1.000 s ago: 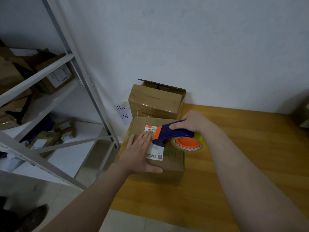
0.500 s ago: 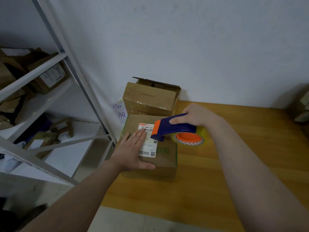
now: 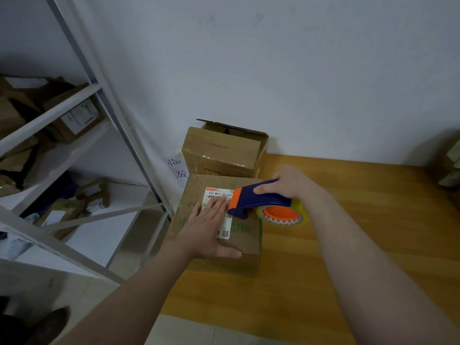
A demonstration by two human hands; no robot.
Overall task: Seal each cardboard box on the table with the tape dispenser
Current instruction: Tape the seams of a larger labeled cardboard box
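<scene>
Closed brown cardboard box [image 3: 245, 241] sits at the left corner of the light wooden table [image 3: 361, 232], flaps down, contents hidden. A white printed shipping label [image 3: 219, 192] is stuck on its top.

At 12 o'clock from it, just behind and against the white wall, stands a second brown cardboard box [image 3: 221, 150]. Its rear flap is raised and its front flap is folded over. The gap shows only dark, so its contents cannot be told.

The left hand [image 3: 207, 230] lies flat on the closed box, fingers straight and slightly spread, thumb along the near edge. It covers the middle of the label.

The right hand [image 3: 288, 181], at 3 o'clock from the label, has its fingers curled round the handle of the blue and orange plastic tape dispenser [image 3: 258, 197]. The dispenser's nose appears to meet the box top beside the left fingertips. Its clear tape roll on an orange core [image 3: 280, 214] overhangs the box's right edge.

At 9 o'clock stands a white metal shelving rack [image 3: 74, 100] holding labelled cardboard parcels. A handwritten paper note [image 3: 178, 168] hangs on the wall at 11 o'clock. A dark shoe [image 3: 49, 322] rests on the floor at 7 o'clock.
</scene>
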